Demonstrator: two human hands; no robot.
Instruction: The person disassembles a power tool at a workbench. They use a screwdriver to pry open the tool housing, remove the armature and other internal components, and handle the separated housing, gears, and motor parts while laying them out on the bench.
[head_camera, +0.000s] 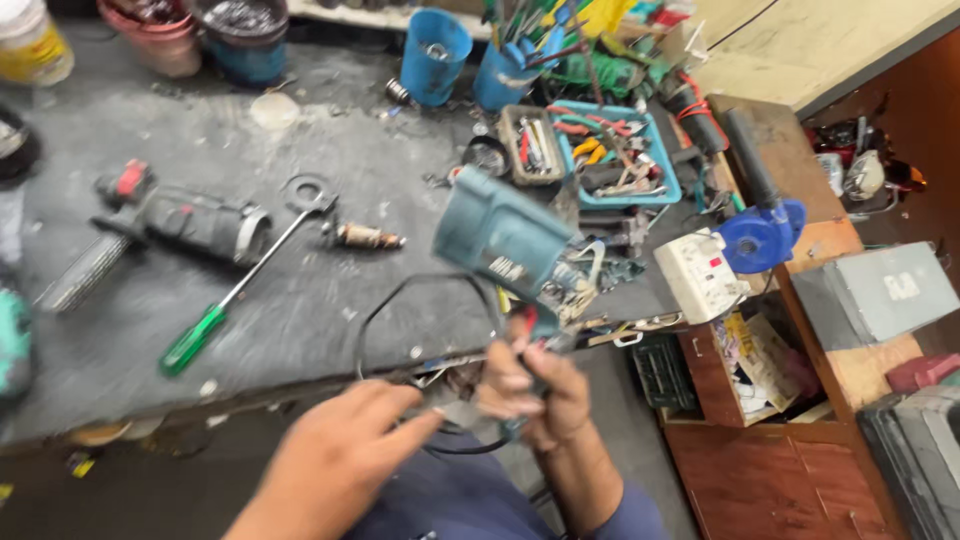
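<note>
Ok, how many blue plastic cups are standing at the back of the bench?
2. One blue cup stands open at the back centre; a second blue cup, just to its right, is stuffed with tools. Clutter behind may hide more.

Screwdriver (232, 296) left of drill housing (502, 240)

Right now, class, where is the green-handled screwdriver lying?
In the head view the screwdriver lies on the left part of the dark workbench, slanting between the black power tool and the bench's front edge.
</note>
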